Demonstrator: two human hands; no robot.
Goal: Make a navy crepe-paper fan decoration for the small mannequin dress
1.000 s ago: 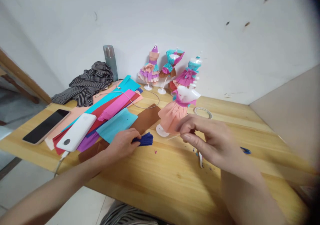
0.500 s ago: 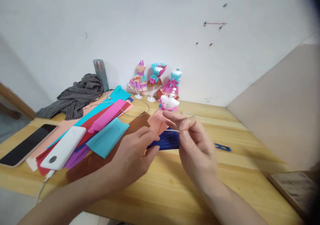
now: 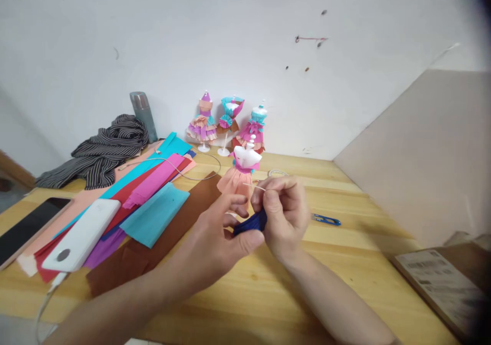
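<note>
The left hand (image 3: 218,242) is closed on a small bundle of dark blue pleated paper (image 3: 251,222), with the thumb below it and the fingers above. The right hand (image 3: 284,217) touches the same bundle from the right side, and its fingertips pinch a thin white strip (image 3: 258,186) that sticks out to the left. Both hands are above the middle of the wooden desk (image 3: 345,263). Just behind them stands a small white mannequin with a peach paper skirt (image 3: 240,173). To the right, a little apart, small blue scissors (image 3: 327,220) lie on the desk. To the left lie colored paper sheets (image 3: 153,201), a white power bank (image 3: 82,235) and a phone (image 3: 26,227). Far at the wall stand three dressed mannequins (image 3: 228,125), a grey bottle (image 3: 143,114) and a striped cloth (image 3: 103,148).
</note>
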